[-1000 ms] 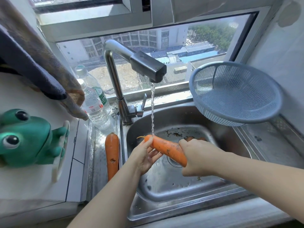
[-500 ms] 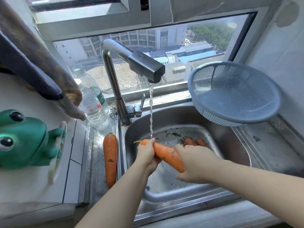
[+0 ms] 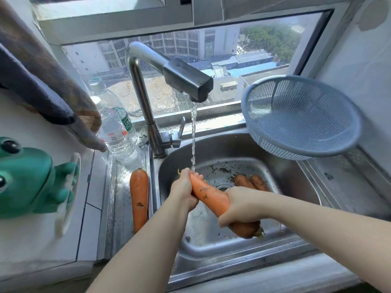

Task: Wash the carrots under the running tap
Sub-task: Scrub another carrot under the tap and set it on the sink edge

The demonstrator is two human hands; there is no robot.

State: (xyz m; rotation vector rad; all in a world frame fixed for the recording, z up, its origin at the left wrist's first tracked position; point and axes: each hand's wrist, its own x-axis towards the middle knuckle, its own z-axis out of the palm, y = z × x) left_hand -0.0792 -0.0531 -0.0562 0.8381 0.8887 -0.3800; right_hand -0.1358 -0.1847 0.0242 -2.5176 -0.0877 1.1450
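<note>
Head view: mid-wash, one carrot being rubbed under the running tap.

One sink [image 3: 296, 182], one blue colander [image 3: 300, 117] at its far right, one tap [image 3: 186, 81]. Four carrots: the held carrot [image 3: 211, 197] sits in the stream, left hand [image 3: 184, 191] wrapped round its tip, right hand [image 3: 241, 206] gripping the thick end; one clean-looking carrot [image 3: 139, 197] lies on the table [image 3: 118, 208] at left; two muddy carrots [image 3: 243, 180] wait in the far basin. Next, probably: turn it and rub off the remaining specks.

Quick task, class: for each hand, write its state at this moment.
Left hand: grips the carrot near its thin tip.
Right hand: grips the same carrot near its thick end.
</note>
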